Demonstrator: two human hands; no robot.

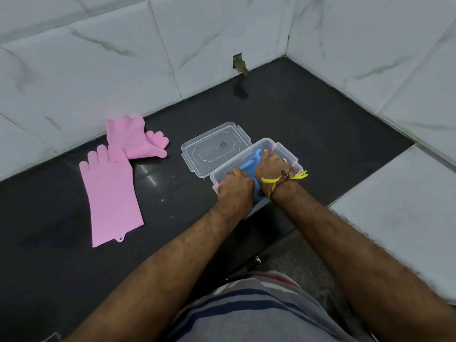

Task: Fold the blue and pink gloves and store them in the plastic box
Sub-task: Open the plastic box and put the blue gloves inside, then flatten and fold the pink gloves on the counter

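Observation:
A clear plastic box [286,150] stands open on the dark counter, with its hinged lid [217,146] lying flat to the left. Folded blue gloves [249,165] sit inside the box. My left hand [235,190] is curled over their near end, low in the box. My right hand [271,166] grips their far end, fingers bent down into the box. One pink glove [111,191] lies flat on the counter to the left. A second pink glove [135,139] lies folded over beside the wall, touching the first one's fingers.
The black counter [308,114] is bounded by marble-tiled walls at the back and right. A small hole with debris [239,64] is at the wall's base. A pale ledge [407,193] sits at the right. The counter's front edge runs just beneath the box.

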